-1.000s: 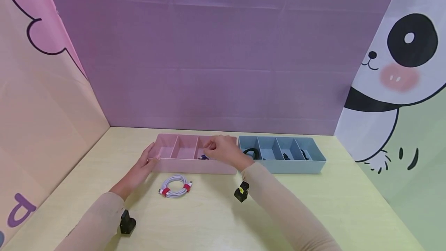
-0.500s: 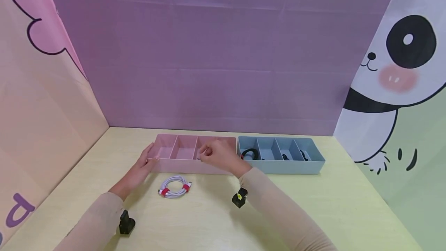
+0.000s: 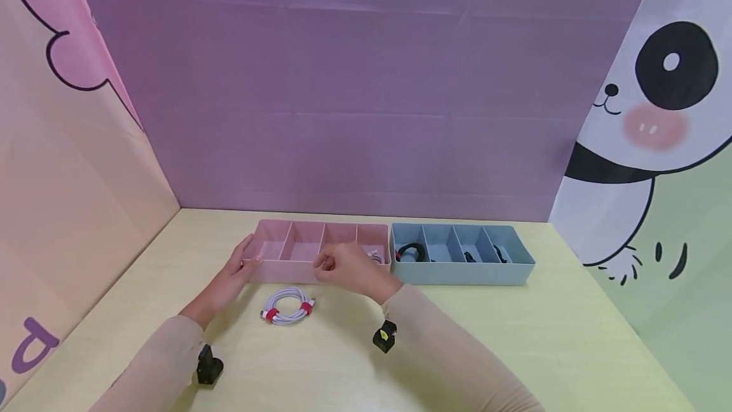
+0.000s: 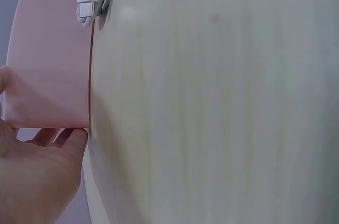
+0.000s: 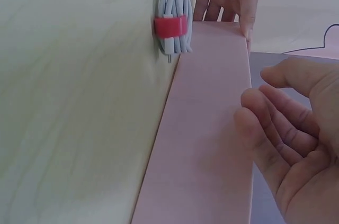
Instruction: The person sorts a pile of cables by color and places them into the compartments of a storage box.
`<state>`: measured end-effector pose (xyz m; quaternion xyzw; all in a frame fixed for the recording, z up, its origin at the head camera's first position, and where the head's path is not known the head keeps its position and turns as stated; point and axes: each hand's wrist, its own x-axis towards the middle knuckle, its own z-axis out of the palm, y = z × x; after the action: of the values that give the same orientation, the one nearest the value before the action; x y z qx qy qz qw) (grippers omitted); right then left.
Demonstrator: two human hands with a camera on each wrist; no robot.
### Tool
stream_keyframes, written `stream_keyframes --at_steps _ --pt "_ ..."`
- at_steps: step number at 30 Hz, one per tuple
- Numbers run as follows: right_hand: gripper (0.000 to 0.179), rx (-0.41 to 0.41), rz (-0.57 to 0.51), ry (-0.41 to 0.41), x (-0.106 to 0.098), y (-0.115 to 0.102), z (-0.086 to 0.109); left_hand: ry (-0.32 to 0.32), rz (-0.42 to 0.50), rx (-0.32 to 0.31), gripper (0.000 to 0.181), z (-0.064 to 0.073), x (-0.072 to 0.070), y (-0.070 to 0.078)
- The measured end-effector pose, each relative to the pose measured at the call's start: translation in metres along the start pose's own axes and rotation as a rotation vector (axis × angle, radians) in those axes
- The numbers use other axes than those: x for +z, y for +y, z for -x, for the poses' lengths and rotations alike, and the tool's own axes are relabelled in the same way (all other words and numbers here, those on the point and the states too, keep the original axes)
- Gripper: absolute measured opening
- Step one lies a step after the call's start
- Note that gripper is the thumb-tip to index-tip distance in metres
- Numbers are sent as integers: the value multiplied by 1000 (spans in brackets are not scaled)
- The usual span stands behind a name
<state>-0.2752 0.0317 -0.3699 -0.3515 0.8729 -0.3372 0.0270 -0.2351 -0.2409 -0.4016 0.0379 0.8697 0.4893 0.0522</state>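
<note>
My left hand [image 3: 229,278] grips the left end of a pink divided box [image 3: 297,272], its thumb by the front rim and its fingers along the end wall. Just over that box's front rim hovers my right hand [image 3: 354,269], fingers loosely bent; in the right wrist view nothing is between its fingertips [image 5: 246,121]. A white charging cable [image 3: 291,319], coiled and bound with red straps, lies on the table before the pink box. Inside the box's rightmost compartment shows a white cable [image 3: 374,257]. The third compartment's floor is hidden behind my right hand.
To the right, end to end with the pink box, stands a blue divided box [image 3: 486,274]. A coiled black cable [image 3: 420,251] lies in its left compartment, with small dark items in others. A purple backdrop [image 3: 366,113] rises behind the table.
My right hand has drawn left and toward me from over the pink box's right compartments, uncovering the white cable in the rightmost one. The left hand has stayed in place.
</note>
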Motion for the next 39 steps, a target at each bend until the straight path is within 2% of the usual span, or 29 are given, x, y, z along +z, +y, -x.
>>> stream_keyframes --at_steps 7,21,30,39 --pt "8 -3 -5 -26 13 -2 -1 2 -3 1 78 -1 0 -2" --pt "10 74 -10 -70 35 -7 0 8 -15 -1 79 1 -1 1" --pt "13 73 84 -43 47 -6 -4 0 -16 -25 82 -1 0 0" --pt "22 43 244 -26 53 -8 -7 2 -14 -19 82 -3 0 -1"
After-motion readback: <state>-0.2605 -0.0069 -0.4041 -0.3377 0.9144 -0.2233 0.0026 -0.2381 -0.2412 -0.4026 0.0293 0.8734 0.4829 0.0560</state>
